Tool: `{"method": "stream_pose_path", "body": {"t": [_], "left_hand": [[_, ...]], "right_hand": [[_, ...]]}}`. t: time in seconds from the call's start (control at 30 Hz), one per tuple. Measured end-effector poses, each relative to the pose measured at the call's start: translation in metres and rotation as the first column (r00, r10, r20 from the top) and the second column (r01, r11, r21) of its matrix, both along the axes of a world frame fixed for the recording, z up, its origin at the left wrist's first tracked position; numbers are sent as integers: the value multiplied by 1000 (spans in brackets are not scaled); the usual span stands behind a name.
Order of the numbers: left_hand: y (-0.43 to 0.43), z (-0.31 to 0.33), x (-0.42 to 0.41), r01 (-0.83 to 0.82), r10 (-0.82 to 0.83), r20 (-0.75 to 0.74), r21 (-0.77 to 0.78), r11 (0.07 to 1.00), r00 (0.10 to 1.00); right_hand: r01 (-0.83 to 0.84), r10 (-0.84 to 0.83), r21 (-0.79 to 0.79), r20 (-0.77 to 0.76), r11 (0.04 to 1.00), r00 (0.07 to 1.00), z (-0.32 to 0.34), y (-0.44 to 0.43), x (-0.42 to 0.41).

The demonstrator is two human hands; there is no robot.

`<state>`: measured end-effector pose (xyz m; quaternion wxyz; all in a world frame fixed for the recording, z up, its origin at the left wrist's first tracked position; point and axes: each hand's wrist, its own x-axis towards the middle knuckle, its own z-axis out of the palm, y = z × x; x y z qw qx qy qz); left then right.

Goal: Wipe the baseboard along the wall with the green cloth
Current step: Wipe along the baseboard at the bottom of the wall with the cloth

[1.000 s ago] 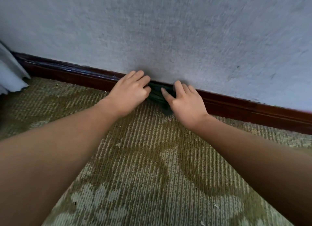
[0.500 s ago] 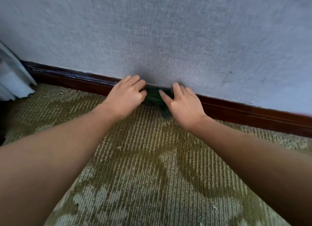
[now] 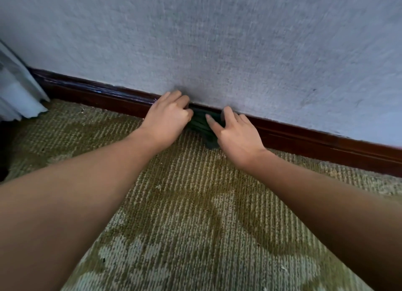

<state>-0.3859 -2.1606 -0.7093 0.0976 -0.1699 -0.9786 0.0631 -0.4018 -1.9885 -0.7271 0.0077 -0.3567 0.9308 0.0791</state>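
A dark green cloth (image 3: 201,125) is bunched against the dark red-brown baseboard (image 3: 97,97), which runs along the foot of the grey wall. My left hand (image 3: 167,118) grips the cloth's left end with curled fingers, knuckles against the baseboard. My right hand (image 3: 237,134) holds the right end, its thumb lying across the cloth and its fingers curled over the top of the baseboard. Most of the cloth is hidden under both hands; a fold hangs down onto the carpet.
An olive and beige patterned carpet (image 3: 195,214) covers the floor up to the baseboard. A pale curtain hem (image 3: 19,94) hangs at the far left, over the baseboard's end. The baseboard continues to the right edge (image 3: 337,149).
Both hands with the cloth have slid slightly left along the baseboard, toward the curtain. The grip on the cloth looks the same.
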Motion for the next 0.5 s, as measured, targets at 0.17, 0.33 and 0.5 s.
{"method": "stream_pose_path", "body": {"t": [0.17, 0.33, 0.5], "left_hand": [[13, 4, 8, 39, -40, -15, -97, 995, 999], [19, 4, 8, 103, -102, 14, -116, 988, 995], [19, 1, 6, 153, -144, 68, -147, 977, 987]], "right_hand": [[-57, 59, 43, -45, 997, 997, 6, 7, -3], [-51, 54, 73, -37, 996, 998, 5, 15, -4], [-40, 45, 40, -112, 998, 993, 2, 18, -5]]}}
